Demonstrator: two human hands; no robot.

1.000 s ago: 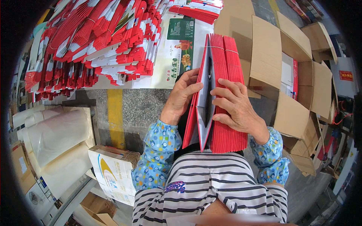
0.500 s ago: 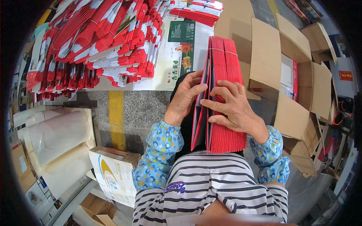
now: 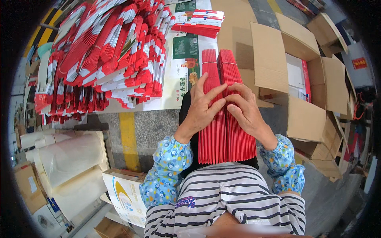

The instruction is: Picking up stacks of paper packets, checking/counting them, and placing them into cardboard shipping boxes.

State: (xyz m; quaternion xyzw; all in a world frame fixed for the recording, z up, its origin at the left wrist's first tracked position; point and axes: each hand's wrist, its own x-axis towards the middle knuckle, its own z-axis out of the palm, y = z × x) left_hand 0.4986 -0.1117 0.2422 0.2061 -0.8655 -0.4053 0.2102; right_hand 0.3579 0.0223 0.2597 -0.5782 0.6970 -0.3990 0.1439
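Observation:
Two long bundles of folded red card lie side by side on my lap, their pleated edges facing up. A thin band crosses the far end of both the left bundle (image 3: 212,144) and the right bundle (image 3: 242,146). My left hand (image 3: 201,108) rests open on the left bundle, its fingers spread and the index finger and thumb reaching toward the gap. Across from it, my right hand (image 3: 248,113) lies over the right bundle with fingers apart and slightly bent. The fingertips of both hands come close together above the seam between the bundles.
A large heap of similar red and white folded cards (image 3: 107,51) covers the table at the far left. A smaller banded stack (image 3: 200,24) lies beyond my hands. Open cardboard boxes (image 3: 303,119) stand at the right. Clear sheeting (image 3: 73,158) and a white carton (image 3: 124,194) are at the left.
The left bundle was tilted, with dark inner faces showing; now it lies pleats up beside the right one. My left hand has moved from its side onto its top. The view has shifted slightly.

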